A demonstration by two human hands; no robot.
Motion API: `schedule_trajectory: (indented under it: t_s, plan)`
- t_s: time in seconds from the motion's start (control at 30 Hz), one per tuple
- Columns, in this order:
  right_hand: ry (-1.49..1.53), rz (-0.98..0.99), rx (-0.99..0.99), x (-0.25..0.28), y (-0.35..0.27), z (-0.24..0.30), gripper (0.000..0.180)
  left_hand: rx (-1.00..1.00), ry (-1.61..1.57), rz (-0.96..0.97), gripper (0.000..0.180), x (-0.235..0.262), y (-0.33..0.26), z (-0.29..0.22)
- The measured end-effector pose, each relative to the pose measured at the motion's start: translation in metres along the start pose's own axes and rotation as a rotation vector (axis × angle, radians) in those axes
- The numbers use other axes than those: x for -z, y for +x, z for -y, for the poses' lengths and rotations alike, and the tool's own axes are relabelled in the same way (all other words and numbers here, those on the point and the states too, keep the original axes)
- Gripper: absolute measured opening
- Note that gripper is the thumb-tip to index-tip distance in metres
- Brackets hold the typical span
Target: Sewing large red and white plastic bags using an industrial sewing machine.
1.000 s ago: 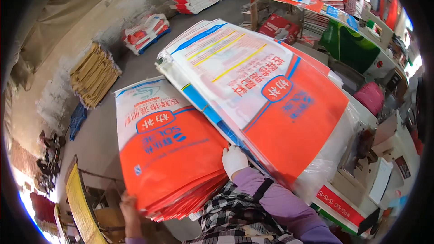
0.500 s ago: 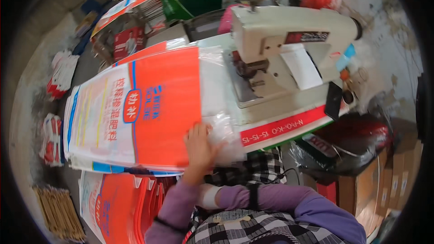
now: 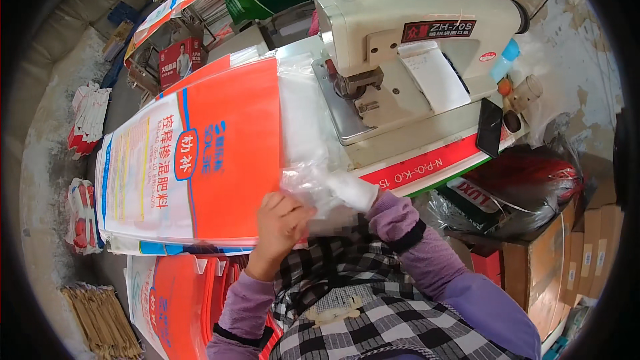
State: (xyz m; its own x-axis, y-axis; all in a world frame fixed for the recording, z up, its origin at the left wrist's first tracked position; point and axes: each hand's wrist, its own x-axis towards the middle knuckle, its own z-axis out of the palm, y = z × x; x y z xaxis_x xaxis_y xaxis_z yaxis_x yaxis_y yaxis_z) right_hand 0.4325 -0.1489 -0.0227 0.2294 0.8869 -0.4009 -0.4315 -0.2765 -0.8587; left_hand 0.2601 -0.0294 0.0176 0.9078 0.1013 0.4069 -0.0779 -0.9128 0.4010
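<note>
While the orange and white sack (image 3: 193, 153) lies left of the sewing machine (image 3: 413, 47), we see the left hand (image 3: 283, 223) pinching its clear liner (image 3: 307, 160); the gloved right hand (image 3: 353, 190) seems closed on it too.

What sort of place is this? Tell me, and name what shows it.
Most likely a small workshop where printed woven sacks are stitched shut. An industrial sewing machine stands on the work table, an orange and white sack lies before it under the left hand, and more sacks are piled on the floor.
</note>
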Motion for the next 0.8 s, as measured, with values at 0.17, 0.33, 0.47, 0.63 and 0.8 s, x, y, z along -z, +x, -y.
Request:
schedule_trajectory:
  t_s: [0.17, 0.33, 0.47, 0.63, 0.8]
  plan:
    - [-0.062, 0.008, 0.345, -0.008, 0.011, -0.033, 0.044, -0.017, -0.221, 0.051, 0.022, 0.001, -0.010, -0.001]
    - [0.231, -0.204, 0.231, -0.072, 0.015, -0.005, 0.035, 0.748, -0.866, -0.078, 0.026, 0.000, 0.015, 0.013]
    - [0.306, -0.366, 0.348, -0.084, 0.013, -0.015, 0.031, 0.796, -0.923, 0.015, 0.029, 0.010, 0.015, 0.028]
    - [-0.254, -0.423, 0.213, -0.032, -0.003, -0.037, 0.020, 0.615, -1.288, -0.823, 0.028, 0.026, 0.006, 0.047]
    - [-0.643, -0.663, 0.678, -0.065, -0.036, 0.019, 0.026, 0.590, -0.998, -0.573, 0.022, 0.023, -0.002, 0.023]
